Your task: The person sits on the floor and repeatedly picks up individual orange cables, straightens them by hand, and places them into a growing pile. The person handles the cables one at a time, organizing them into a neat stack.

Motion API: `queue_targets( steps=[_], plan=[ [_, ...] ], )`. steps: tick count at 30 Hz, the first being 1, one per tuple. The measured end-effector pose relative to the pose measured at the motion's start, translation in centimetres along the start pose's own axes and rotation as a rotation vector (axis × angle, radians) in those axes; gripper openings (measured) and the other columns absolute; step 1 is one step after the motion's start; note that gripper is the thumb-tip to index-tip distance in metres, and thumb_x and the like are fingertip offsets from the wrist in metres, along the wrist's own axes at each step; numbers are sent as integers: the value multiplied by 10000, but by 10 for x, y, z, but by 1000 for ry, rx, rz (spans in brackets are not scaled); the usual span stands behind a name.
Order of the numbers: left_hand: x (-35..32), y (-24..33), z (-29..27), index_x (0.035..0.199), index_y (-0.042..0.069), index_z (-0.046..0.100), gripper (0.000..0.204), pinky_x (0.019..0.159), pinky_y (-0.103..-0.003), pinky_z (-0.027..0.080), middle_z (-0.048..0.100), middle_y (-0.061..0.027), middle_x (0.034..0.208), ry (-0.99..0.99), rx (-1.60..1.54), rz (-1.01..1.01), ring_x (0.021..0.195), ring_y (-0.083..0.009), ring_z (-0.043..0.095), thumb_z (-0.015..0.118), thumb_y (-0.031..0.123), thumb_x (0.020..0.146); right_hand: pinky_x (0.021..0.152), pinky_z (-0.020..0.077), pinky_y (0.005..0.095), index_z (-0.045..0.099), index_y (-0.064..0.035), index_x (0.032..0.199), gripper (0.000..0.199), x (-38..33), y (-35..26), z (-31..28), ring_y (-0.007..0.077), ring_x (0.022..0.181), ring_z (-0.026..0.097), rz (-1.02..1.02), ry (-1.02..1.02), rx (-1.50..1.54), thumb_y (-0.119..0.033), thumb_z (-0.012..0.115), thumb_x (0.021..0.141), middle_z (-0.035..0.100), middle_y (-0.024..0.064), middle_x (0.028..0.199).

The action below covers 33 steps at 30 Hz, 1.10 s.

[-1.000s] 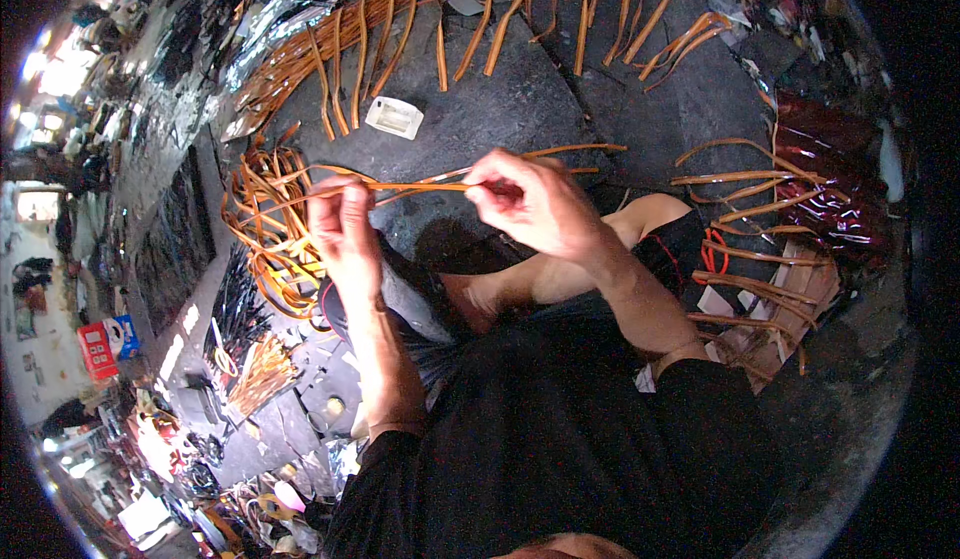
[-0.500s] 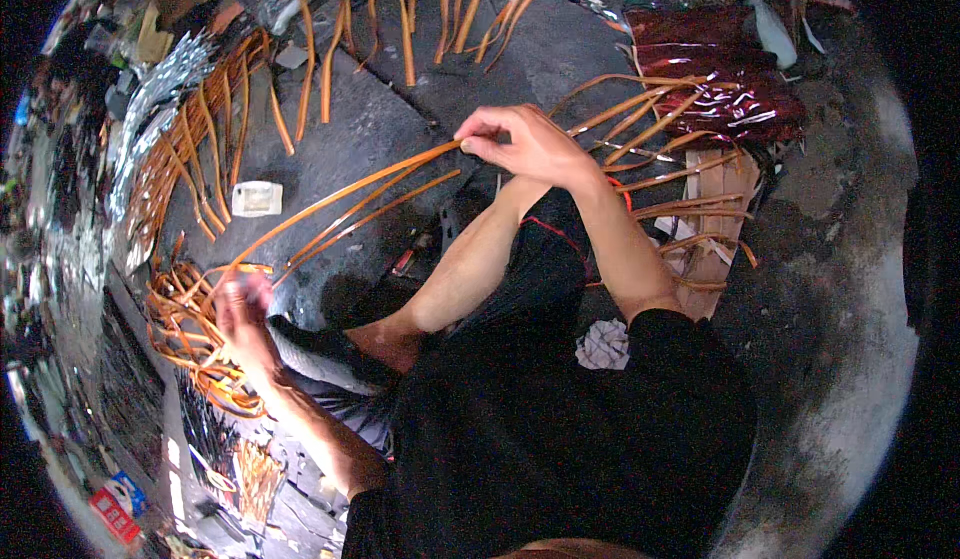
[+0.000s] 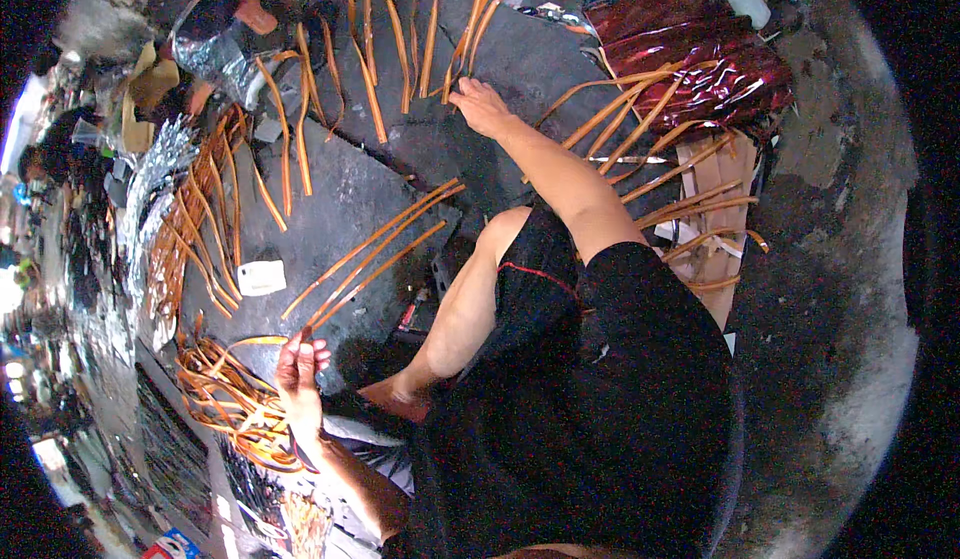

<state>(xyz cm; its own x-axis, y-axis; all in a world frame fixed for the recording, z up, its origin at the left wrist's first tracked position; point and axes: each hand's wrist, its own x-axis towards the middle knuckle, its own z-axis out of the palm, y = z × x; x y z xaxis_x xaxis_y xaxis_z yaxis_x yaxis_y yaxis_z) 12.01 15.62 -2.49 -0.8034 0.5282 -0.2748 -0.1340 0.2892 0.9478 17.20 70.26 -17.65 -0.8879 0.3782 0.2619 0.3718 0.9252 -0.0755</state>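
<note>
The left hand is in the lower left of the frame, and its fingers are closed around the near ends of a few long orange strips. These strips lie slanted over the dark slab on the floor and run up toward the middle of the picture. Just beside this hand, further to the lower left, there is a tangled pile of curled orange strips.

The right hand is stretched to the upper middle of the frame. It lies palm down on the dark floor with the fingers loosely spread, touching the lower ends of the orange strips that lie there; I cannot tell if it pinches one. A small white tag lies on the slab at the left. A dark red shiny sheet is in the upper right.
</note>
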Motion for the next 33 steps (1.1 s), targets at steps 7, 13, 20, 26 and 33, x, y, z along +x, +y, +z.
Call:
queue_targets(
  steps=[7,13,20,26,33],
  plan=[
    [-2,4,8,1253,24,581,335,748,-249,480,668,-66,961,12,36,52,813,-113,607,550,240,998,977,388,452,640,-105,881,90,-25,-8,-76,297,1064,534,-33,222,195,-175,584,883,552,87,1019],
    [16,42,63,1195,14,628,275,857,-289,521,678,-73,1029,-101,-5,138,927,-147,646,588,169,971,1016,369,444,621,-106,964,57,-65,-109,-185,253,1083,583,-197,147,513,-142,596,928,629,83,1028],
    [36,62,120,1095,48,635,156,768,-265,515,662,-47,936,-16,-259,343,844,-109,613,598,59,944,671,491,364,509,-57,1193,314,-94,-224,-219,219,744,635,-306,-73,1125,-134,636,915,628,82,824],
    [21,68,73,945,47,599,82,713,-253,506,650,-56,836,315,-246,492,735,-116,605,570,119,972,666,516,409,607,-84,1073,281,-81,-149,-153,280,777,685,-357,-352,787,-229,695,849,687,121,830],
    [5,105,53,956,63,557,107,690,-264,490,639,-63,837,468,-329,610,740,-143,617,561,166,982,708,516,474,637,-80,934,145,-85,55,-57,364,797,653,113,-239,182,-183,641,832,670,168,869]
  ],
)
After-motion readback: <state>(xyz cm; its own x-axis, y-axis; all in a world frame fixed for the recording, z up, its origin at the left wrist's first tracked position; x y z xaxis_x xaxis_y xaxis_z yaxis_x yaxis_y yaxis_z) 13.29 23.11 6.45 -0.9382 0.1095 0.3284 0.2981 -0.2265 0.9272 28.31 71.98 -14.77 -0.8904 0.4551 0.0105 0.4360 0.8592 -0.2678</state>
